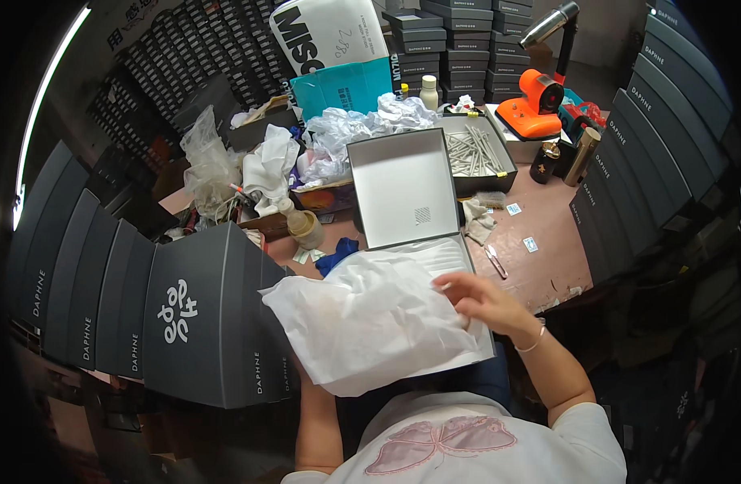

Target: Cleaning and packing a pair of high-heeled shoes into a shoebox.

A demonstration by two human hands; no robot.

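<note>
An open shoe box lies in front of me, its white-lined lid (pixel 403 189) raised at the back. White tissue paper (pixel 370 319) spreads over the box and hangs past its left and near sides. My right hand (pixel 493 308) is over the box's right side, touching or just above the paper, with its fingers partly bent and apart. My left forearm (pixel 319 423) reaches up beneath the paper's near left edge. The paper hides my left hand, so its fingers do not show. What lies under the paper is also hidden.
Dark shoe boxes (pixel 189 315) stand close on the left; more boxes (pixel 629 169) are stacked at right. Behind the lid are a tray of pale sticks (pixel 475 153), crumpled paper (pixel 338 133) and an orange lamp-like device (pixel 532 109). A small snipper (pixel 496 262) and a bottle (pixel 304 226) are nearby.
</note>
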